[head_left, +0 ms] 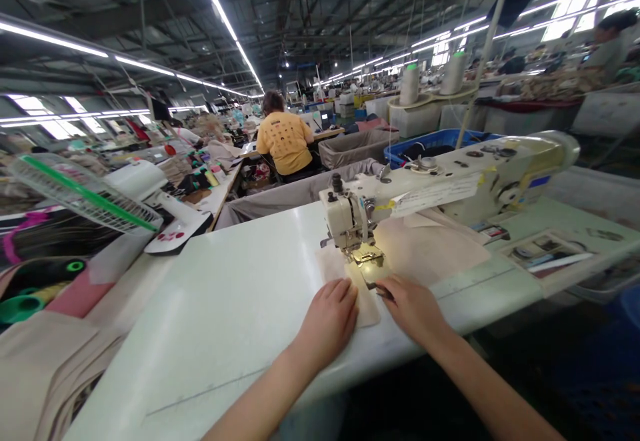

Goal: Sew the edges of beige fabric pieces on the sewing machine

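A cream sewing machine (345,217) stands on a pale green table (250,281), its lamp lighting the needle area. Beige fabric (369,311) lies under the presser foot and extends toward the front edge. My left hand (333,311) rests on this fabric just left of the needle area, its fingers bent and pressed together on the cloth. To the right of the foot, my right hand (413,304) is closed, with thumb and index finger pinching at a small dark item by the needle plate. What exactly it pinches is too small to tell. More beige fabric (430,251) spreads beneath the machine arm.
A white fan (175,221) with a green-striped guard stands at the left, above thread cones (23,307) and stacked cloth (45,354). A tray of tools (547,251) sits at the right. Ahead, a person in a yellow shirt (285,141) sits beyond a grey cloth bin (275,201).
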`<control>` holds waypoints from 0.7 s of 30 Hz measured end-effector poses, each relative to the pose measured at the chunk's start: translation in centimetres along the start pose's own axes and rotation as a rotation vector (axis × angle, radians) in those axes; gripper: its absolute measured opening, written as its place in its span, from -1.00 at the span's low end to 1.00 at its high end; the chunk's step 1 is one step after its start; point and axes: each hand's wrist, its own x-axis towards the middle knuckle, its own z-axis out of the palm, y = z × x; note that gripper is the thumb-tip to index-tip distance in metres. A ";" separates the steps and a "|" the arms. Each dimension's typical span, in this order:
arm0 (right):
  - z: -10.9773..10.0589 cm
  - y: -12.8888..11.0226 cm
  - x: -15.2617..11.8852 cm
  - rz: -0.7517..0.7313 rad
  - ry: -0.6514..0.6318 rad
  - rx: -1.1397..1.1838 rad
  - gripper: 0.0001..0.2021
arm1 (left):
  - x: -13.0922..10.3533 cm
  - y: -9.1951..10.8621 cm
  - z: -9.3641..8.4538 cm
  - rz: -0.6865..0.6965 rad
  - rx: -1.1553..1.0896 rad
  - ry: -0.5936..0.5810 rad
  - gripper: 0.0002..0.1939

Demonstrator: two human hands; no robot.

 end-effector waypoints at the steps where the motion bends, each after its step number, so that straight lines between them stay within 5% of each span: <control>1: 0.1 0.1 -0.1 -0.004 0.004 0.001 -0.77 | -0.4 0.3 0.0 0.003 -0.004 0.003 -0.65; 21: 0.4 0.2 -0.1 0.005 0.032 0.016 -0.76 | -1.0 0.2 0.9 0.041 0.028 0.089 -0.65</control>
